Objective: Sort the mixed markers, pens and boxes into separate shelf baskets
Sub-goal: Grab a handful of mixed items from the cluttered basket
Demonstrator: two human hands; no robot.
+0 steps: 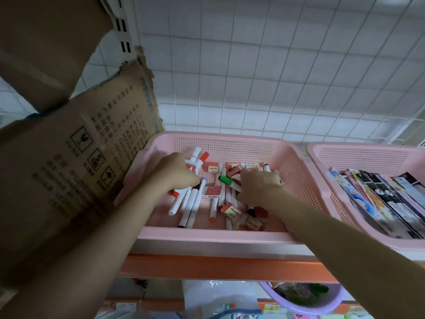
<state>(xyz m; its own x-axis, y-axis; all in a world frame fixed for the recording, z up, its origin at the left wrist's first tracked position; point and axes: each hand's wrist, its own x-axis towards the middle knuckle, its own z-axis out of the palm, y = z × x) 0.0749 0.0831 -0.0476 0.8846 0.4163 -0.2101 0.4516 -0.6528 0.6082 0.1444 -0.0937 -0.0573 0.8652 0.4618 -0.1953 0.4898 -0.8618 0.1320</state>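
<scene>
The left hand (pixel 176 172) is curled round a bunch of white markers (pixel 192 163) at the back left of the pink basket (pixel 216 234). The right hand (pixel 258 184) pinches a green-capped marker (pixel 226 180) above the mixed markers and small red boxes (pixel 212 192), beside a second basket (pixel 317 157) of flat packets

Pink mesh basket (pixel 230 234), white markers (pixel 192 203) capped red, green-capped marker (pixel 226 180), brown printed carton (pixel 76 157)

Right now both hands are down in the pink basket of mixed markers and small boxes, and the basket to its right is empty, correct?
Not quite. Both hands, left hand and right hand, are in the pink basket, but the basket to its right is not empty: the head view shows flat printed packets lying in it.
</scene>
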